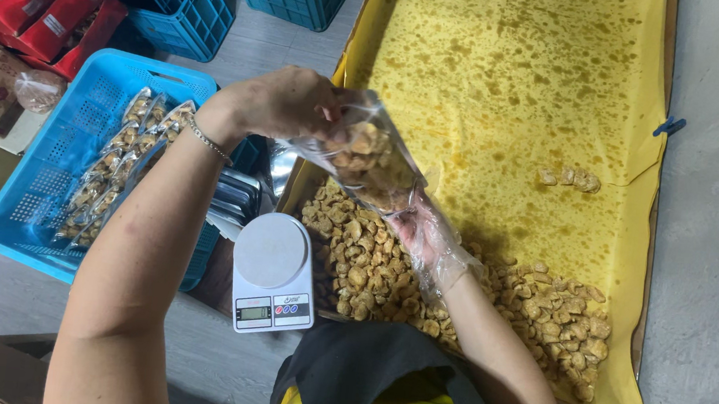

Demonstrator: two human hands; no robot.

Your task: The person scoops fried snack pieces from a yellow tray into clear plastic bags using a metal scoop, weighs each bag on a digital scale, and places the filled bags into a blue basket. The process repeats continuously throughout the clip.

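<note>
The person holds a clear plastic bag (370, 161) partly filled with pale brown fried snack pieces, just above the near left corner of the big tray (635, 255) lined with oil-spotted yellow paper. The left hand (285, 103) pinches the bag's open top, its grip clenched on the plastic. The right hand (426, 239) (it wears a thin clear glove) is under the bag's lower end, fingers against it; whether it grasps the bag or only props it up, I cannot tell. Below the bag, a heap of snack pieces (456, 295) spreads along the tray's near edge. Just left of the tray stands a small white kitchen scale (272, 271) with nothing on its round plate. Further left of the tray sits a light blue crate (56, 155) holding filled bags in a row.
</note>
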